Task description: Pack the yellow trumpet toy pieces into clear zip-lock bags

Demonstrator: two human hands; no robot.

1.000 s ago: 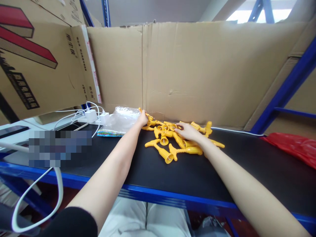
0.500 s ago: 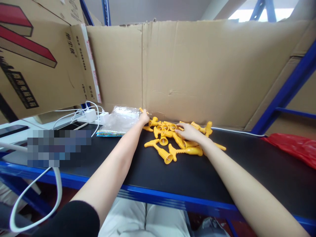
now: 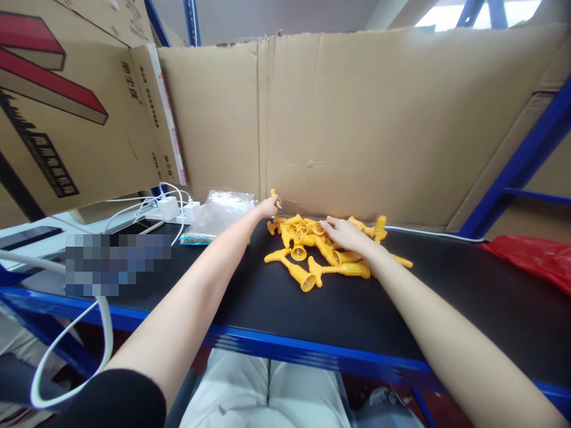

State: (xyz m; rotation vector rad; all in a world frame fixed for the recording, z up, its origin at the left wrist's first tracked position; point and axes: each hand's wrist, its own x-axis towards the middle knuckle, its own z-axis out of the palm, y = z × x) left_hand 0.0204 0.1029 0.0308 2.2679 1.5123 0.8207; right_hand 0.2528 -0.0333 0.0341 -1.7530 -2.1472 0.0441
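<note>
Yellow T-handled corkscrews (image 3: 302, 279) with bell-shaped bodies lie in a loose pile on the black tabletop; metal spirals show inside several bells. At the pile's back left, raised near the cardboard, my left hand (image 3: 268, 207) is closed around a yellow corkscrew (image 3: 273, 193). A yellow end sticks up above the fist and a bit of metal shows at its right. My right hand (image 3: 344, 233) rests over the back right of the pile, palm down, fingers stretched out and touching corkscrews; its fingertips are partly hidden among them.
A clear plastic bag (image 3: 220, 211) over colourful packaging lies left of the pile. White chargers (image 3: 168, 208) and cables stand farther left. Cardboard (image 3: 357, 131) walls the back. A red plastic bag (image 3: 530, 261) lies at the right, near a blue metal post (image 3: 513, 160).
My left hand has risen slightly and moved right with the corkscrew, now turned more upright. My right hand stays on the pile, its fingers slightly shifted. The view has shifted a little.
</note>
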